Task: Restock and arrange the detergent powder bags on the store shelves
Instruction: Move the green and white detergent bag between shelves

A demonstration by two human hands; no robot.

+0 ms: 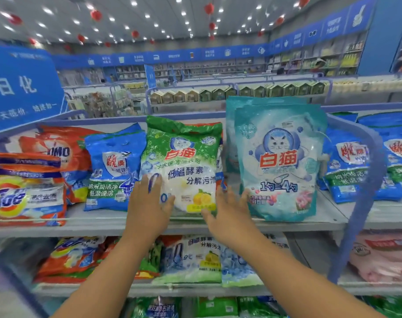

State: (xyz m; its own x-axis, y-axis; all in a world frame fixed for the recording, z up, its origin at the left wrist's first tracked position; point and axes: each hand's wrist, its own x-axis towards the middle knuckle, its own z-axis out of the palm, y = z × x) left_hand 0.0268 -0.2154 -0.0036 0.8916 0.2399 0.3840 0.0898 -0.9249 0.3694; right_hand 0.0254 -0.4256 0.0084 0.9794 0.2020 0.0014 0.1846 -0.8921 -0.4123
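Note:
A green detergent bag [184,157] with a cat logo and a lemon picture leans upright on the top shelf [99,220]. My left hand [149,203] lies flat against its lower left face, fingers spread. My right hand [227,212] is spread at its lower right corner, between it and a tall teal cat-logo bag [280,164] standing just to the right. Neither hand is closed around a bag. A blue bag [112,173] leans directly left of the green one.
Orange bags [57,152] and a Tide bag [27,193] fill the shelf's left end. More blue bags [347,168] sit past a blue shelf divider [367,180]. The lower shelf holds mixed bags [190,260] and pink packs [383,258]. A blue sign [20,88] hangs upper left.

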